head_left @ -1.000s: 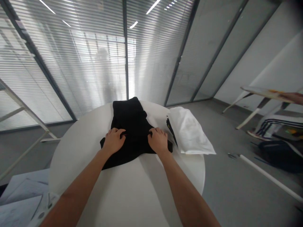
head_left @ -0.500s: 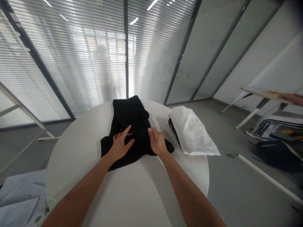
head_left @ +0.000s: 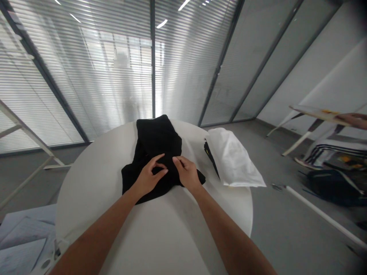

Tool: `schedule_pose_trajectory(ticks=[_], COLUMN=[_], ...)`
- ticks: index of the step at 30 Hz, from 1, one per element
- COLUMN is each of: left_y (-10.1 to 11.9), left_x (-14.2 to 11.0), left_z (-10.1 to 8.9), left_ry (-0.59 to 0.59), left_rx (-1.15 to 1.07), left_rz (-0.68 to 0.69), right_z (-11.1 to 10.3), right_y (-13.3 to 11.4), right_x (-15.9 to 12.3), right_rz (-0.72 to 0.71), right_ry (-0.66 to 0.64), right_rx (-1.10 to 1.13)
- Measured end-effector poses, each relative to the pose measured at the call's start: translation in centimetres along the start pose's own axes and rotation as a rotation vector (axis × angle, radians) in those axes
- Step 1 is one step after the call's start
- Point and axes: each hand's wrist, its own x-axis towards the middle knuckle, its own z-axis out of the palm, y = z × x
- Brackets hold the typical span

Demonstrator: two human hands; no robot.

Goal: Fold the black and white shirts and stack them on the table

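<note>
A black garment [head_left: 158, 133] lies bunched and partly folded on the round white table [head_left: 156, 240]; its exact kind does not show. My left hand [head_left: 146, 178] rests over its near left part, thumb and fingers curved but apart, with nothing visible between them. With thumb and fingers closed, my right hand [head_left: 187, 173] pinches the fabric at the garment's right side. The two hands are a short distance apart.
Right of the garment, a white cloth or bag [head_left: 235, 162] covers something black and hangs over the table's edge. Papers [head_left: 21, 240] lie at lower left. At right are another table [head_left: 312, 111], a person's hand [head_left: 354, 120] and a white pole [head_left: 323, 215]. Blinds [head_left: 114, 84] stand behind.
My right hand has moved left with the pinched fabric, drawing the garment's right part inward. My left hand has shifted slightly right, so the hands are closer together.
</note>
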Motion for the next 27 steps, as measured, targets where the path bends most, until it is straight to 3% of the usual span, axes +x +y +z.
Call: schedule_pose_trajectory(ticks=[6,11,15,18,22,27], left_y=[-0.3,0.0,0.2,0.7,1.7,2.9], left_x=[0.1,0.0,0.1,0.3,0.5,0.8], left_z=[-0.2,-0.2,-0.1,-0.5,-2.0,-4.3], left_ry=[0.063,0.126,0.193,0.228,0.373,0.497], left_rx=[0.062,0.153,-0.004,-0.171,-0.247,-0.343], left_rz=[0.030,0.039,0.069,-0.003,-0.127,-0.179], right_z=[0.1,0.1,-0.2,-0.6,-1.1,-0.7], right_y=[-0.4,-0.4,-0.9,-1.5,-2.5,-3.1], right_x=[0.0,-0.3,-0.9,-1.1,-1.4,-1.9], right_rz=[0.059,0.009,-0.193,-0.363,-0.383,-0.367], right_ry=[0.002,-0.057,-0.093,-0.091,-0.080,-0.205], right_rx=[0.125,0.150,-0.063,-0.286,-0.438,-0.593])
